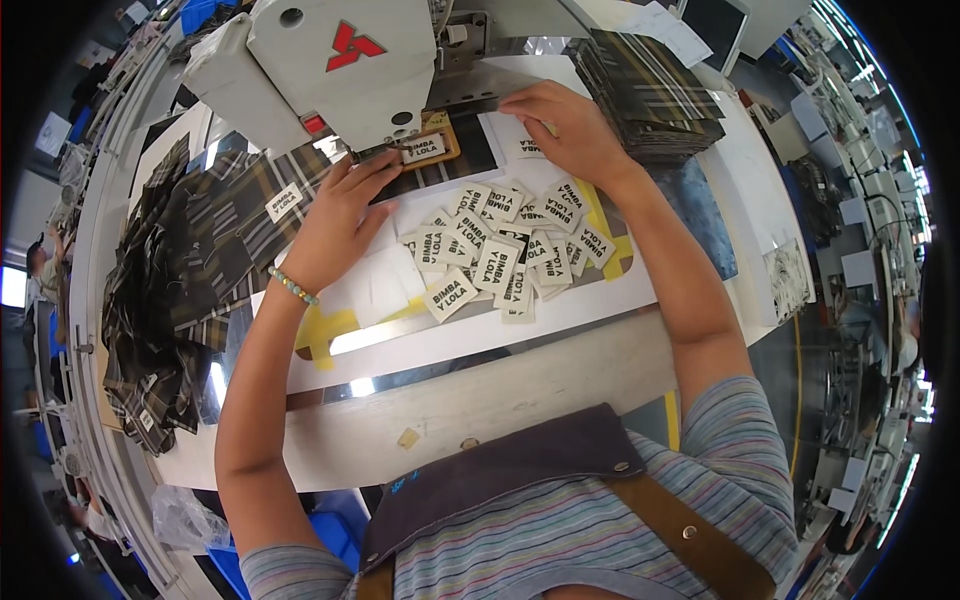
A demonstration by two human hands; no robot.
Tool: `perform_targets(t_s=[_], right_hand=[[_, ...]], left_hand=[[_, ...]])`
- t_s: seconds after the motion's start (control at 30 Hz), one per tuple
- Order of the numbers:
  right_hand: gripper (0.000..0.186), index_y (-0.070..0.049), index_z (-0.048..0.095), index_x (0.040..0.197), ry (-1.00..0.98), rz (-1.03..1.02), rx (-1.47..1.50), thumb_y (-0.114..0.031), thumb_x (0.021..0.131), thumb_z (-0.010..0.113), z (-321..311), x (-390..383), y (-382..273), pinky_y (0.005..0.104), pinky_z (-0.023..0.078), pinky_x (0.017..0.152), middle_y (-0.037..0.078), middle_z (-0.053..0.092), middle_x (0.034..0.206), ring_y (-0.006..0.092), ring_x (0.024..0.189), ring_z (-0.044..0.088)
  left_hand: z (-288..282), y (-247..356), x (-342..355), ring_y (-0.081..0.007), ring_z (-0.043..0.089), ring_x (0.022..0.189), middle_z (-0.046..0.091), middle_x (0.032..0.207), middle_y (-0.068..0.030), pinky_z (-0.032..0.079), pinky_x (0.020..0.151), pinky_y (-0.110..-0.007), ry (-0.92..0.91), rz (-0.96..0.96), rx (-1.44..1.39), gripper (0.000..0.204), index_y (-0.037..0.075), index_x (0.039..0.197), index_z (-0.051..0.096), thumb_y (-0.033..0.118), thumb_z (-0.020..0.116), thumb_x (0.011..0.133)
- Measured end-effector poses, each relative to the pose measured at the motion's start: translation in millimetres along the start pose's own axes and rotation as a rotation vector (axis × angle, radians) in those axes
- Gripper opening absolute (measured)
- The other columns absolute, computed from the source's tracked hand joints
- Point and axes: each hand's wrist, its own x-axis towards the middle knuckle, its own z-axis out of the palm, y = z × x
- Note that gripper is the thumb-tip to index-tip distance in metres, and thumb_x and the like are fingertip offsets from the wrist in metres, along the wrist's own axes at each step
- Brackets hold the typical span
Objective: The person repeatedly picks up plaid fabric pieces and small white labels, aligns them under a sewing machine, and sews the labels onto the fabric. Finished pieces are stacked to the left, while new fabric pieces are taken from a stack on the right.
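My left hand (345, 215) lies with fingers stretched out, their tips at the clamp of a white sewing machine (350, 75). Under and beside it runs dark plaid fabric (235, 215), with a white label (284, 202) on it. Inside the clamp's yellowish frame (447, 140) sits another white label (424, 148). My right hand (570, 125) is raised to the right of the clamp, fingers bent and the thumb apart from them; I see nothing held in it. Between my forearms lies a loose pile of white printed labels (495, 262).
Folded plaid pieces (650, 90) form a thick stack at the far right. At the left, crumpled plaid fabric (150, 320) hangs over the table's side. Yellow tape (328, 335) marks the white work board. A screen (712, 28) stands at the back right.
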Motion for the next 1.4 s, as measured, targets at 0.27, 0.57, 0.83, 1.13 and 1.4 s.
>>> perform_targets(t_s=[0.27, 0.57, 0.83, 1.13, 1.4], right_hand=[[0.028, -0.006, 0.079, 0.12, -0.032, 0.002, 0.052, -0.001, 0.096, 0.066, 1.6, 1.5, 3.9, 0.0391, 0.059, 0.094, 0.01, 0.075, 0.119, 0.0303, 0.11, 0.072], [0.028, -0.006, 0.078, 0.12, -0.049, -0.03, 0.069, -0.001, 0.096, 0.065, 3.1, 1.5, 10.6, 0.0396, 0.058, 0.094, 0.011, 0.075, 0.119, 0.0309, 0.11, 0.071], [0.028, -0.007, 0.078, 0.12, -0.067, -0.006, 0.067, -0.003, 0.097, 0.064, 0.1, 1.0, 10.6, 0.0397, 0.059, 0.092, 0.01, 0.075, 0.119, 0.0302, 0.108, 0.072], [0.027, -0.006, 0.078, 0.12, -0.067, -0.009, 0.066, -0.002, 0.096, 0.065, 2.3, 0.8, 12.7, 0.0403, 0.059, 0.092, 0.011, 0.075, 0.116, 0.0314, 0.106, 0.072], [0.029, -0.005, 0.078, 0.121, -0.073, 0.004, 0.062, -0.002, 0.096, 0.064, 7.0, -3.9, 11.5, 0.0407, 0.058, 0.096, 0.014, 0.074, 0.119, 0.0329, 0.11, 0.072]], left_hand=[[3.6, -4.5, 11.3, -0.0351, 0.054, 0.14, 0.058, 0.158, -0.0097, 0.031, 0.127, -0.051, -0.054, 0.017, 0.035, 0.042, 0.004, 0.144, 0.065, 0.016, 0.066, 0.103], [4.8, -6.9, 16.4, -0.0345, 0.055, 0.138, 0.062, 0.153, -0.0103, 0.037, 0.123, -0.045, -0.057, 0.047, 0.059, 0.042, 0.004, 0.142, 0.067, 0.014, 0.067, 0.102], [-3.1, -2.3, 19.7, -0.035, 0.055, 0.139, 0.062, 0.151, -0.0084, 0.037, 0.124, -0.052, -0.097, 0.024, 0.03, 0.04, 0.008, 0.142, 0.068, 0.018, 0.068, 0.103], [-5.5, -7.1, 23.3, -0.0363, 0.054, 0.139, 0.061, 0.154, -0.0109, 0.039, 0.121, -0.045, -0.118, 0.043, 0.01, 0.042, 0.006, 0.143, 0.068, 0.013, 0.066, 0.101], [2.2, -18.0, 28.5, -0.0417, 0.056, 0.132, 0.064, 0.15, -0.0179, 0.038, 0.121, -0.048, -0.111, -0.055, -0.008, 0.042, 0.011, 0.147, 0.066, 0.022, 0.064, 0.106]])
